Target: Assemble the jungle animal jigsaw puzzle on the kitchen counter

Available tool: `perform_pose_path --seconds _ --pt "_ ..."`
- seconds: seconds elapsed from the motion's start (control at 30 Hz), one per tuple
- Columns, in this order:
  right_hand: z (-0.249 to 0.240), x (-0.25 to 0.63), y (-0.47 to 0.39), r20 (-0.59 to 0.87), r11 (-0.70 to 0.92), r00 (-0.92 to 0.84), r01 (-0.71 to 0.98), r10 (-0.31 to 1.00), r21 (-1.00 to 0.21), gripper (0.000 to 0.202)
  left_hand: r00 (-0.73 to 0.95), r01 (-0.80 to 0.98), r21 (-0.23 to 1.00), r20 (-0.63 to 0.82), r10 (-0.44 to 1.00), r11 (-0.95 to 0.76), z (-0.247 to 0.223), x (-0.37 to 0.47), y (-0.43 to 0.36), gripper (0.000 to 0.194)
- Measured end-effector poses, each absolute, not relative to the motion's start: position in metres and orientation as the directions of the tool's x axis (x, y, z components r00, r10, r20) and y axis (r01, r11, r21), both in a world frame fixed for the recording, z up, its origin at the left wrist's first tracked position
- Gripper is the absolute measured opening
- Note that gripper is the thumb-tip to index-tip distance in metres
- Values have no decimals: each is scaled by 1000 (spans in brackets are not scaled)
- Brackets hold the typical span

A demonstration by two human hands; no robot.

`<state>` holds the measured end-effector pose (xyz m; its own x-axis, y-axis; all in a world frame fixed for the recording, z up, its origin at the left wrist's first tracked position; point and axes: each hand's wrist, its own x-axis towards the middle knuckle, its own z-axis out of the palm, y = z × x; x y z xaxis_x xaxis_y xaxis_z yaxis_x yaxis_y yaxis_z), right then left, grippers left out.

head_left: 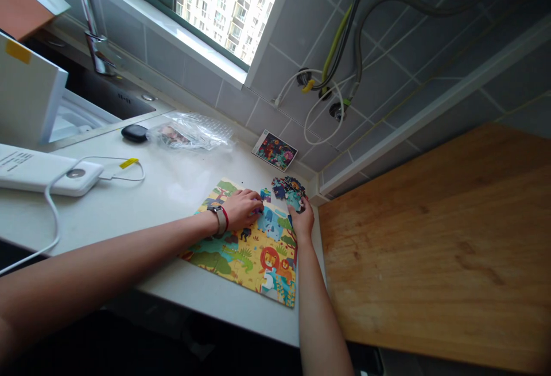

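The animal-patterned puzzle (pixel 255 245) shows yellow, green and blue against the white counter (pixel 116 209)

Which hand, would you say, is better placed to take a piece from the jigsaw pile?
Probably the right hand: it is at the near edge of the jigsaw pile, while the left hand is farther off, over the animal puzzle.

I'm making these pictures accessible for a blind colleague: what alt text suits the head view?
An animal jigsaw puzzle lies on a white counter, a person's left hand over it and right hand at a pile of loose pieces by its far edge. Beyond are a picture card and clear plastic packaging.
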<state>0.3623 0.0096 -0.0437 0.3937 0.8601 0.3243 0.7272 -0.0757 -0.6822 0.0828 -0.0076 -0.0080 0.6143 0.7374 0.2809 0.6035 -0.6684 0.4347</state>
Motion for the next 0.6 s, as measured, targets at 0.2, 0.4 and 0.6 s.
perform_pose_path --seconds 0.2,0.4,0.6 --pt "-41 362 9 339 21 420 602 842 -798 65 615 596 435 294 732 -675 -10 82 -7 21" --pt "-35 360 6 378 38 446 605 811 -796 47 614 595 439 291 734 -673 -11 82 -6 22" --pt "-32 361 6 330 139 511 375 794 -917 43 600 595 446 308 739 -669 -12 84 -6 23"
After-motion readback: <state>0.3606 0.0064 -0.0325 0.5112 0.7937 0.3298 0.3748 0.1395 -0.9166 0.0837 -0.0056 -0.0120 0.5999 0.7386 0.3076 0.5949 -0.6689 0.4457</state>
